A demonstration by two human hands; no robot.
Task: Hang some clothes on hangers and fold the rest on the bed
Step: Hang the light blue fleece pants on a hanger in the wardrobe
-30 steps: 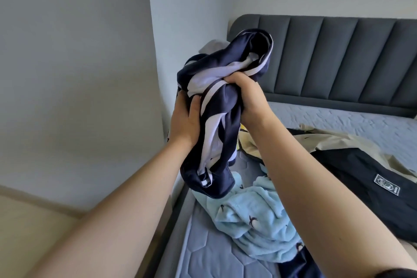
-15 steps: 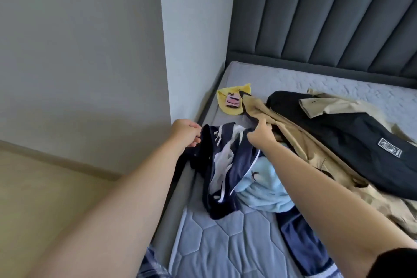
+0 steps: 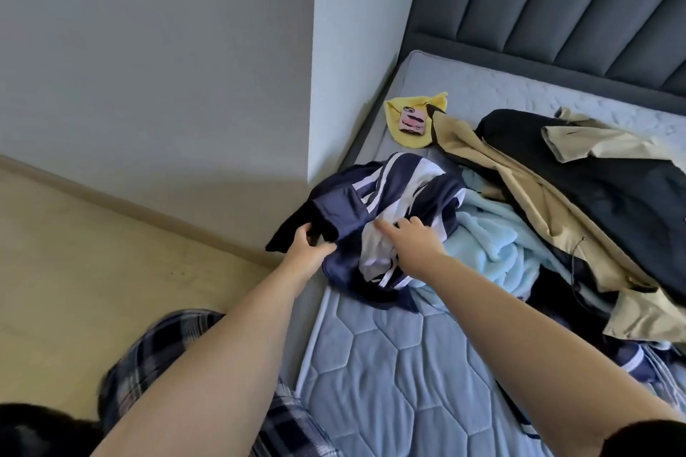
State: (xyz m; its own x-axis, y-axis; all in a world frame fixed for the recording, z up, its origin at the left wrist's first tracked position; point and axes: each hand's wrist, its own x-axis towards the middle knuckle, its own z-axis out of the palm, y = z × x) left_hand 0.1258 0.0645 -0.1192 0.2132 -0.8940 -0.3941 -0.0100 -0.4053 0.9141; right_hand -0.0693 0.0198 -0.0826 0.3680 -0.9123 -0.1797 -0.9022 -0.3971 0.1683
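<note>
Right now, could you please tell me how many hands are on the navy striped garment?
2. The left hand grips the navy striped garment at its dark edge; the right hand touches its white middle.

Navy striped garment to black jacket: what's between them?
In the head view, a crumpled light blue fleece lies against the navy striped garment, then a beige coat runs alongside the black jacket.

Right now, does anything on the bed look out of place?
Yes. What looks like a phone lies on a yellow cloth near the bed's head corner, beside the tan coat; it is no garment and might get swept up with the clothes.
</note>
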